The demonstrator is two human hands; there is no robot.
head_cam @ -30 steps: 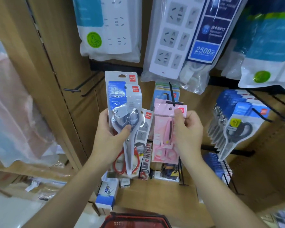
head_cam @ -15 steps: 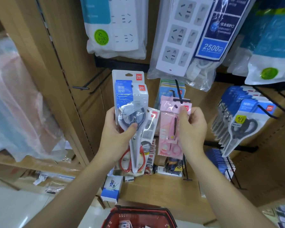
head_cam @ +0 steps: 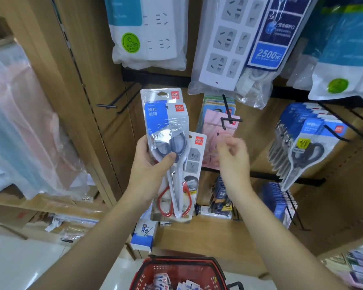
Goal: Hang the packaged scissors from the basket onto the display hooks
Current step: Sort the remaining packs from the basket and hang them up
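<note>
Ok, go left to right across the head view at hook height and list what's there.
empty hook → scissors packs gripped in the left hand → pink scissors pack hanging on its hook → blue scissors packs hanging in a row at the right

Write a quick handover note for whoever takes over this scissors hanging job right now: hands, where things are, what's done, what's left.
Left hand: grips a stack of scissors packs, a blue-labelled one in front and a red-handled pair behind.
Right hand: holds nothing, fingers loosely curled, just in front of the pink pack.
Done: the pink pack hangs on the centre hook.
Left: hang the held packs, then the loose packs in the red basket below. An empty hook sticks out at the left.
</note>
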